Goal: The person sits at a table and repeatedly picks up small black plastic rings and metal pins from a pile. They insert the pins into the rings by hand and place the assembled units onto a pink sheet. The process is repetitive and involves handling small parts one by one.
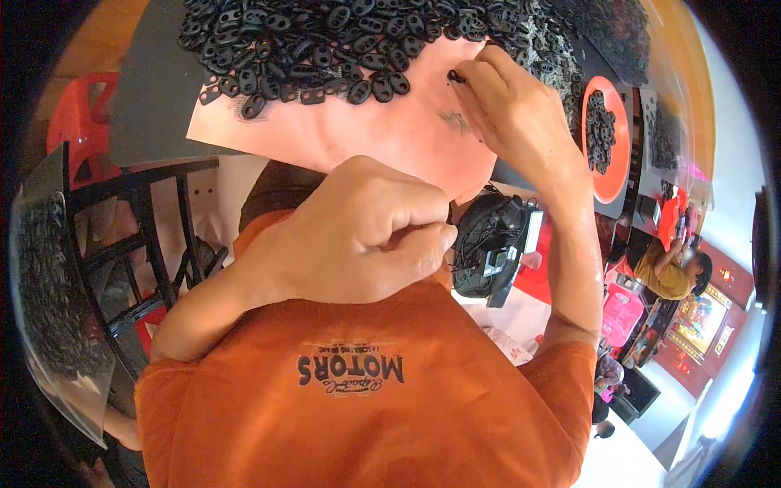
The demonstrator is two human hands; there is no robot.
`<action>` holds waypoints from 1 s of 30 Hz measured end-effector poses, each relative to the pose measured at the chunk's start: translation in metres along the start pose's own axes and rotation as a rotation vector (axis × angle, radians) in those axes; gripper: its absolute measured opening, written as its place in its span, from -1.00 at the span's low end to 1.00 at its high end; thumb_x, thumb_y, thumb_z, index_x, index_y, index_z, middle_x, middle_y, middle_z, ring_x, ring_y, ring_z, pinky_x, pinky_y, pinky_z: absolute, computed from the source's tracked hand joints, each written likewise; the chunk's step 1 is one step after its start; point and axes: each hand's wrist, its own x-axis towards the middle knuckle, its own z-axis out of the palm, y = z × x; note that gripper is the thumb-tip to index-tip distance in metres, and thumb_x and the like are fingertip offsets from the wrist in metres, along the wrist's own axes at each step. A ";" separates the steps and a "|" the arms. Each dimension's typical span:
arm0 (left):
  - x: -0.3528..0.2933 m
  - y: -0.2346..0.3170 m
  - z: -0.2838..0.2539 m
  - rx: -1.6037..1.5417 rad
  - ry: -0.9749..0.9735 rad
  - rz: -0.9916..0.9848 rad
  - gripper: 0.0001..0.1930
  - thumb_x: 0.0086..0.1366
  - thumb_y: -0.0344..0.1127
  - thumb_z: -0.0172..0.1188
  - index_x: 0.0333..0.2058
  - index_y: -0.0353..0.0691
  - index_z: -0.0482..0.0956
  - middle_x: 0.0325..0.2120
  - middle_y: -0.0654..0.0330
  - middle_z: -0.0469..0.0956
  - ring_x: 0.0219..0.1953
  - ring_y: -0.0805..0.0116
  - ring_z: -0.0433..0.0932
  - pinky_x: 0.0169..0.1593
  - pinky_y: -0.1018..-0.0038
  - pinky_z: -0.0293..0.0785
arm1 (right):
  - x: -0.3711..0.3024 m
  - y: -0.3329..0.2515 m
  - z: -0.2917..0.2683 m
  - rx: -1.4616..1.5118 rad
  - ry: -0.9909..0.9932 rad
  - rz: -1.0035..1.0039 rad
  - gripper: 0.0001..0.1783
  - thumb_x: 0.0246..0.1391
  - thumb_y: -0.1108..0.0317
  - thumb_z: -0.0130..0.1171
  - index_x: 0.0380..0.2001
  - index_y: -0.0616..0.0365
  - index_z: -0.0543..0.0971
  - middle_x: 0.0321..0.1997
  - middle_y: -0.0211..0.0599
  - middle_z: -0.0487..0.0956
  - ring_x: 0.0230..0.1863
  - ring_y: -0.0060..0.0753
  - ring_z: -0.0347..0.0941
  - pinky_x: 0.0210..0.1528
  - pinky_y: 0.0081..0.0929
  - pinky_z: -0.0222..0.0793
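Observation:
My right hand point(514, 102) reaches over the pink sheet point(325, 138) with thumb and fingers pinched on a small black plastic cord lock point(456, 76). In front of my chest, my left hand point(366, 232) is curled into a fist; whatever lies inside its fingers is hidden. A big pile of black oval cord locks point(325, 49), many with two holes, covers the far part of the sheet and the table. Among the pieces to the right of the pile are small silvery parts point(533, 41), perhaps springs.
To the right stands an orange-red oval dish point(602, 185) of small black parts. A black bag point(488, 244) is below the table edge. A red plastic chair point(81, 122) and a black metal frame point(146, 236) are at left. Another person point(671, 268) is far right.

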 end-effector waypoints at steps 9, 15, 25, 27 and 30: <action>0.006 -0.009 0.001 -0.009 0.105 -0.051 -0.79 0.17 -0.39 0.00 -0.63 -0.29 0.32 -0.76 0.28 0.22 -0.70 0.51 0.20 -0.61 0.53 0.12 | 0.010 0.000 0.000 -0.064 -0.095 0.034 -0.89 -0.07 0.38 0.00 -0.51 0.21 0.40 -0.46 -0.13 0.44 -0.43 -0.05 0.47 -0.46 -0.22 0.41; 0.011 -0.009 -0.003 -0.079 0.247 -0.128 -0.80 0.22 -0.33 -0.01 -0.54 -0.29 0.41 -0.71 0.39 0.29 -0.63 0.64 0.23 -0.56 0.62 0.18 | -0.001 -0.003 -0.007 0.699 -0.045 0.462 -0.84 0.00 0.39 0.08 -0.41 0.30 0.49 -0.53 -0.21 0.50 -0.61 -0.42 0.42 -0.55 -0.51 0.32; 0.037 -0.017 -0.005 -0.119 0.377 -0.142 -0.76 0.29 -0.26 -0.05 -0.45 -0.27 0.48 -0.70 0.43 0.31 -0.68 0.72 0.20 -0.63 0.73 0.08 | -0.007 -0.028 -0.016 0.864 0.183 0.363 -0.90 -0.03 0.46 0.12 -0.46 0.30 0.49 -0.53 -0.29 0.47 -0.50 -0.44 0.40 -0.48 -0.53 0.32; 0.040 -0.014 -0.005 -0.142 0.408 -0.133 -0.78 0.29 -0.27 -0.05 -0.43 -0.28 0.48 -0.67 0.43 0.34 -0.65 0.71 0.23 -0.60 0.73 0.11 | -0.006 -0.031 -0.015 0.582 0.266 0.178 -0.91 -0.07 0.50 0.12 -0.44 0.29 0.48 -0.52 -0.22 0.45 -0.49 -0.27 0.41 -0.47 -0.47 0.34; 0.040 -0.015 -0.006 -0.194 0.460 -0.143 -0.78 0.26 -0.29 -0.04 -0.42 -0.31 0.50 -0.64 0.37 0.41 -0.59 0.65 0.32 -0.53 0.67 0.21 | -0.004 -0.042 -0.013 0.466 0.379 0.074 -0.85 -0.11 0.54 0.09 -0.38 0.27 0.46 -0.47 -0.14 0.42 -0.43 -0.09 0.39 -0.44 -0.38 0.37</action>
